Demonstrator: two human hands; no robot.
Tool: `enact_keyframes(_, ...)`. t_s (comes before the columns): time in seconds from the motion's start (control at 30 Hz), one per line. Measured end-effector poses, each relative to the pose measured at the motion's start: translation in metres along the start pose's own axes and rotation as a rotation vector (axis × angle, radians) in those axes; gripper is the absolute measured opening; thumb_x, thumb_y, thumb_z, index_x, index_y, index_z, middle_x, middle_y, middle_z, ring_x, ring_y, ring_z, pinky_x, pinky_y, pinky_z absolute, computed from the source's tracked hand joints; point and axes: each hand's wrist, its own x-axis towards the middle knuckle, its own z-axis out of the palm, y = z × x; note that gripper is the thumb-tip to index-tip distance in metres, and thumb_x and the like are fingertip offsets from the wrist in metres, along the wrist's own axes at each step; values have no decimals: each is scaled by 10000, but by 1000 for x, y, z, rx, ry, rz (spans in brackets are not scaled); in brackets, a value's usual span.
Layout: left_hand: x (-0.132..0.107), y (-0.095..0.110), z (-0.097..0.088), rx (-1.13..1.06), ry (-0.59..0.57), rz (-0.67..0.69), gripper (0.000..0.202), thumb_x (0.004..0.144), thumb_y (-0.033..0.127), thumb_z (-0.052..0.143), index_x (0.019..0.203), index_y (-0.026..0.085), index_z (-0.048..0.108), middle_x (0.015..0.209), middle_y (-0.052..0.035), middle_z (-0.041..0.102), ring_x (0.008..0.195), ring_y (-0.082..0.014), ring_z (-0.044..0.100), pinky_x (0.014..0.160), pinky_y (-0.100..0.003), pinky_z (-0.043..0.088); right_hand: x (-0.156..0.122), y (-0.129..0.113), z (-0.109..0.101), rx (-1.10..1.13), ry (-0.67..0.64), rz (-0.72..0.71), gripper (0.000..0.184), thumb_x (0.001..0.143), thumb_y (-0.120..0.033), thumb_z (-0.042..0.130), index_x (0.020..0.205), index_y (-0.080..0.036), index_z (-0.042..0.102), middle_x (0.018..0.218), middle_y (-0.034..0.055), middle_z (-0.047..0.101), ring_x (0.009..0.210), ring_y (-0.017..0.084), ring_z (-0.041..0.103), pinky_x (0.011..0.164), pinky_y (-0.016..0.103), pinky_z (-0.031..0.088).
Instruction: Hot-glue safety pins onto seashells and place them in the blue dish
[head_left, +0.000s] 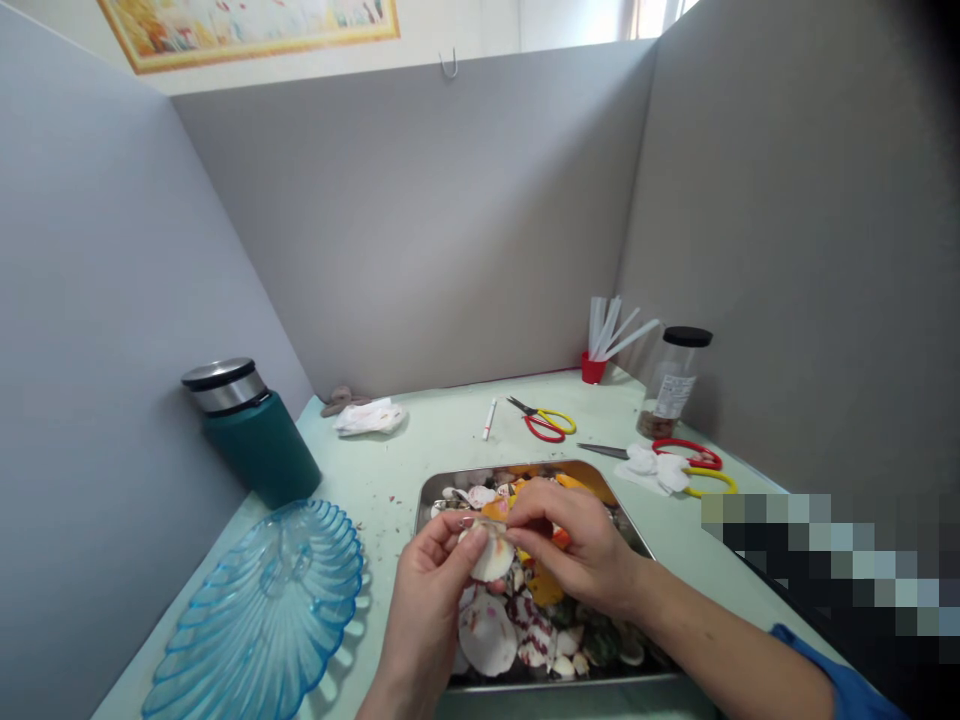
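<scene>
A white scallop shell (492, 556) with faint orange marks is held up over a metal tray (429, 487) full of shells. My left hand (431, 580) is closed on it, thumb across its face and fingers behind. My right hand (577, 545) pinches at the shell's upper right edge, thumb and forefinger together; anything small between those fingertips is hidden. Below the hands, the tray shows a large white shell (487, 636), purple-striped shells (534, 632), yellow-orange pieces (546, 588) and dark green shells (600, 640).
To the left are a blue shell-shaped glass dish (262, 610) and a green bottle (262, 445). Behind the tray lie scissors (544, 418), a small white stick (489, 420) and tissue (371, 417). Rightward are larger scissors (701, 465), a jar (670, 385) and a red cup (593, 368) of strips.
</scene>
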Motion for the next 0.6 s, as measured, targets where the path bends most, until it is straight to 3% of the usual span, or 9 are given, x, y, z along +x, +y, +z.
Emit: enact_keyframes(0.6, -3, 2, 2, 9, -25, 54, 231, 683, 251, 753, 868, 159, 650, 856, -54, 693, 701, -148, 614, 592, -247, 542, 1, 0, -2, -23, 4, 8, 66, 888, -201, 522, 919, -178, 576, 728, 20, 552, 631, 135, 493, 577, 251, 381)
